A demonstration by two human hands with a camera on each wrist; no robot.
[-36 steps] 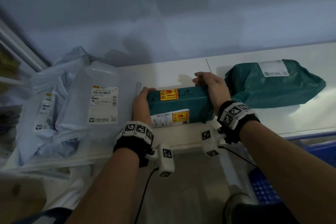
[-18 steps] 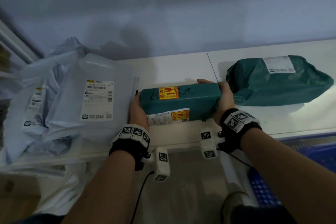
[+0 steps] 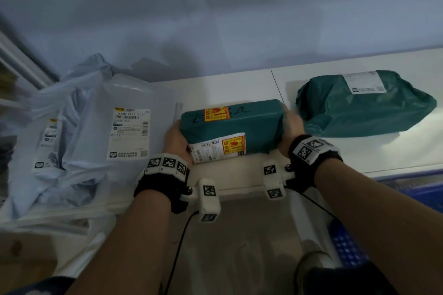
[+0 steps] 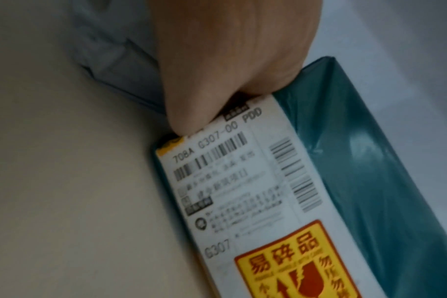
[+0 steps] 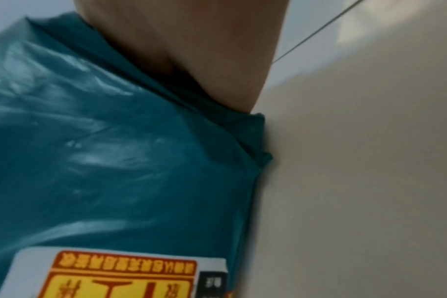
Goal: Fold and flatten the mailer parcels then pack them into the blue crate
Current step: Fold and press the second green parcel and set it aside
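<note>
A box-shaped teal mailer parcel (image 3: 230, 127) with a white shipping label and yellow fragile stickers sits near the front edge of the white table (image 3: 239, 84). My left hand (image 3: 176, 141) grips its left end, thumb on the label corner (image 4: 181, 129). My right hand (image 3: 291, 124) clasps its right end; the fingers are hidden behind the parcel. Up close, the left hand (image 4: 230, 60) holds the teal parcel (image 4: 357, 181), and the right hand (image 5: 204, 50) presses the crinkled teal plastic (image 5: 115, 161). The blue crate (image 3: 417, 191) is below the table edge at lower right.
A bulky teal mailer (image 3: 364, 108) with a white label lies on the table to the right. Several pale grey mailers (image 3: 96, 127) are piled at the left and hang over the table edge. A wall stands right behind the table.
The teal parcel has come nearer the front edge of the table. My right hand slid from its far top corner down to its right end. My left hand stays on the left end.
</note>
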